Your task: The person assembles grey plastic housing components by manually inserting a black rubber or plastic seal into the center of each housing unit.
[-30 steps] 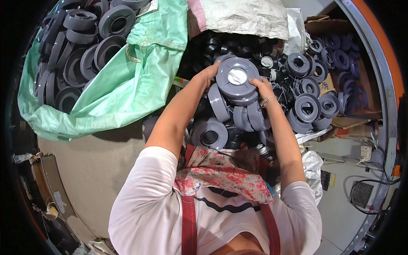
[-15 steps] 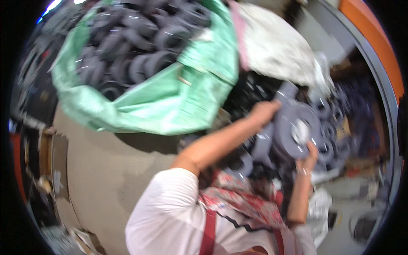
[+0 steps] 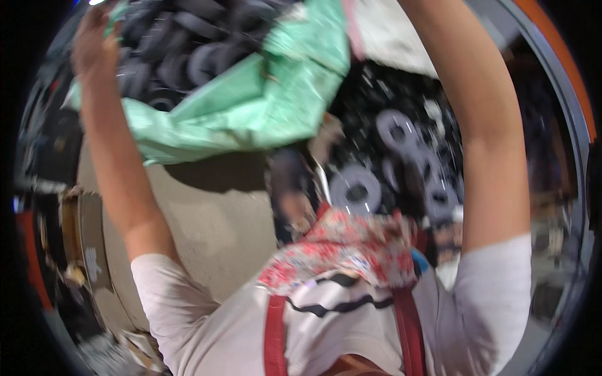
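My left hand [image 3: 96,44] is raised to the far left rim of a large green woven sack [image 3: 241,125]. It is blurred, but its fingers look closed on the sack's edge. Many dark grey rings [image 3: 204,62], thick and roll-like, fill the sack. My right forearm [image 3: 486,94] reaches up past the upper edge of the picture, so my right hand and anything in it are hidden. Below the sack's right side, a grey ring [image 3: 355,190] lies near my body, and another grey ring [image 3: 396,130] is farther off among small dark pieces.
A white sack [image 3: 392,37] with a pink edge stands right of the green one. Brownish floor [image 3: 219,232] shows at the lower left, with cardboard [image 3: 91,244] beside it. An orange-and-grey frame [image 3: 552,56] curves along the right side.
My hands have left the large grey ring and the grey cylinder beside it. My left arm has swung to the sack's far left; my right arm has stretched upward out of view.
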Action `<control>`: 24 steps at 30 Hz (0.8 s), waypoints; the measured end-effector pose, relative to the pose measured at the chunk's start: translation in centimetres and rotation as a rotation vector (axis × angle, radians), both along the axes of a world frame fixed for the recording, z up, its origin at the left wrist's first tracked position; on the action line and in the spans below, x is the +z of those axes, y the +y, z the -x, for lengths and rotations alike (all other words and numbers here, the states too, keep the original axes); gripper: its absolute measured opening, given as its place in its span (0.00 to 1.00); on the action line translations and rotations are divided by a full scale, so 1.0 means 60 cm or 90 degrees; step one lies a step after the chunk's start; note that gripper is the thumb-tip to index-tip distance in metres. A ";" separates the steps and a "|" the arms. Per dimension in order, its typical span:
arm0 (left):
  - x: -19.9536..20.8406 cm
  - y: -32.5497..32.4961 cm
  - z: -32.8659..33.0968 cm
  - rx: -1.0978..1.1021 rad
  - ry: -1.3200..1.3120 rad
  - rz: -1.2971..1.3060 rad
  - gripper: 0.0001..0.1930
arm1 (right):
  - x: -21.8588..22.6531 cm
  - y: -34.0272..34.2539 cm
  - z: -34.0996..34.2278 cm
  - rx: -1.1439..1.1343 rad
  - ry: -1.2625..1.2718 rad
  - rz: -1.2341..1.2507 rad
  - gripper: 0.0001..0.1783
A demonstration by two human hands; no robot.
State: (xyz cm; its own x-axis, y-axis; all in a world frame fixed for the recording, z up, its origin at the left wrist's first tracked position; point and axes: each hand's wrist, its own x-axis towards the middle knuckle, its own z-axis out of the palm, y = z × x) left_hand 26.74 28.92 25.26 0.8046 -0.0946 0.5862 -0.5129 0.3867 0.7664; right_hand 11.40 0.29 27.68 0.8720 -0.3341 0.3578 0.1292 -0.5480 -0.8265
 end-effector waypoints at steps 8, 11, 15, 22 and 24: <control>-0.440 -0.174 0.384 -0.651 0.555 -0.399 0.11 | -0.429 -0.211 0.404 -0.273 0.494 0.116 0.45; -0.585 -0.225 0.476 -0.556 0.595 -0.698 0.42 | -0.540 -0.190 0.534 -0.379 0.535 -0.096 0.52; -0.638 -0.252 0.514 -0.381 0.062 -1.132 0.45 | -0.612 -0.180 0.619 -0.461 0.565 -0.041 0.56; -0.629 -0.253 0.483 -0.503 -0.051 -1.164 0.33 | -0.613 -0.162 0.613 -0.360 0.516 -0.372 0.54; -0.602 -0.242 0.462 -0.574 0.115 -1.003 0.30 | -0.654 -0.178 0.609 -0.242 0.495 -0.423 0.48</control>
